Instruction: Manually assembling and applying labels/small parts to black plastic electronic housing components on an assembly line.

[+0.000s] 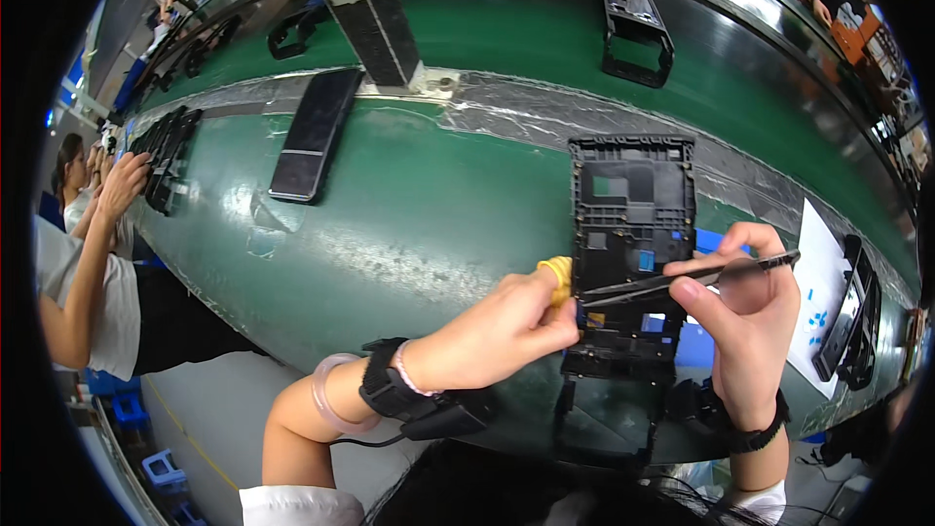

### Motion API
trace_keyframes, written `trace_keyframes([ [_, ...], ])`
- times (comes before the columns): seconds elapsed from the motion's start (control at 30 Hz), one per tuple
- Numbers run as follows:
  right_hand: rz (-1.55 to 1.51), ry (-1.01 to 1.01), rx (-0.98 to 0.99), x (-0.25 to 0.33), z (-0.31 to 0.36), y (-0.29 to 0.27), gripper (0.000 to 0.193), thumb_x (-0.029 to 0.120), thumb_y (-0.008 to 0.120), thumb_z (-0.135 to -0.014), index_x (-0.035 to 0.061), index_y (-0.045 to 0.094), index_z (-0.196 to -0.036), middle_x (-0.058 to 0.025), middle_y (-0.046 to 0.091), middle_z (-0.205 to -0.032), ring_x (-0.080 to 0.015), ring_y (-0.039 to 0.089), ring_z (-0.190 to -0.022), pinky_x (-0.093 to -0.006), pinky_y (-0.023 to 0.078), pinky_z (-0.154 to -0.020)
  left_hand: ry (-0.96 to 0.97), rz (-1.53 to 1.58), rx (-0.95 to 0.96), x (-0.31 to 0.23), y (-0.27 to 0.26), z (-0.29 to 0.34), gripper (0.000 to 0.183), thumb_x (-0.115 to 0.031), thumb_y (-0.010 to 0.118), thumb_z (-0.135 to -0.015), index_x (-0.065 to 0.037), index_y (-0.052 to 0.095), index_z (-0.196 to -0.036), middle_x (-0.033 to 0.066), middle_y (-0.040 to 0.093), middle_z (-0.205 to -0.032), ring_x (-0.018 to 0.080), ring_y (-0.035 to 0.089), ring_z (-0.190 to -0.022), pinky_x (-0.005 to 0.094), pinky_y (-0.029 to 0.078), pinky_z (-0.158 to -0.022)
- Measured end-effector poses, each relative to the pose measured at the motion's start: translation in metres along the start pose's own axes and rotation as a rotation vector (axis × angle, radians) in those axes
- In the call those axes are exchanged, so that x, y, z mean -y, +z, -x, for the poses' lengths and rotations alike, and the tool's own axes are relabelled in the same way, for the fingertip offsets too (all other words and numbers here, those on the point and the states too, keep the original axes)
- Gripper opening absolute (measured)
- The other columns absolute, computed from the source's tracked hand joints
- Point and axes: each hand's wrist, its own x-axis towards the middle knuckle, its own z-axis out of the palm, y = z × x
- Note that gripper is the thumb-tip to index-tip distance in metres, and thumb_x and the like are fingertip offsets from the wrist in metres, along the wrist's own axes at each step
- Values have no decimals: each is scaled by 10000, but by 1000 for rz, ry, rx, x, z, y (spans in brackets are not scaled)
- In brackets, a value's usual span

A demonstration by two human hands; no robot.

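Note:
A black plastic frame (628, 200) with openings and ribs stands tilted up in front of me, right of the middle. My left hand (497, 329) grips its left edge, with fingertips partly behind it and a yellow cover (557, 278) on one finger. My right hand (745, 331) is closed around dark tweezers (701, 275). Their slim arms cross the front of the frame, and the tips reach the left edge beside my left fingertips. Whether the tips pinch anything is too small to tell. Below the frame a second dark framework (609, 419) shows, partly hidden.
On the green table (419, 224) lies a flat black panel (317, 136), near a post (375, 29). A black housing (638, 34) sits on the green belt beyond. To the right, a white sheet (808, 307) bears small blue pieces beside black frames (859, 321). A co-worker's arm (93, 253) is at left.

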Motion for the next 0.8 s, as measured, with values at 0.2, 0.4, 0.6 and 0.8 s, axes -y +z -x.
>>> trace_keyframes([
  [0.2, -96, -18, -44, -1, -7, -12, 303, -108, 548, -642, 18, 376, -858, -151, 547, -771, -166, 550, -740, -237, 450, -655, -226, 614, 217, -25, -7, -3, 395, -161, 388, -818, -25, 263, -1167, 87, 383, -1120, 170, 408, -998, 317, 363, -809],
  [0.4, -363, 131, 53, -4, -7, -8, 240, -71, 534, -669, 31, 401, -841, -170, 552, -807, -142, 535, -747, -229, 409, -687, 4, 1123, 407, -13, -2, 1, 468, -168, 372, -826, -92, 132, -1221, 67, 247, -1221, 190, 274, -1116, 368, 281, -887],
  [0.6, 7, -446, -65, 23, 7, -27, 282, -70, 550, -632, 16, 344, -804, -190, 517, -806, -312, 533, -787, -366, 473, -669, 286, 733, 57, -20, -5, 7, 522, -20, 533, -718, -4, 255, -1160, 100, 353, -1155, 156, 374, -1033, 278, 340, -840],
  [0.8, 573, -759, 354, 30, 39, -6, 375, -44, 634, -589, 45, 342, -807, -152, 503, -819, -299, 551, -723, -301, 487, -590, 103, 277, -132, -29, -11, 24, 247, -59, 600, -680, 3, 529, -908, 32, 560, -831, 79, 518, -703, 184, 422, -651],
])
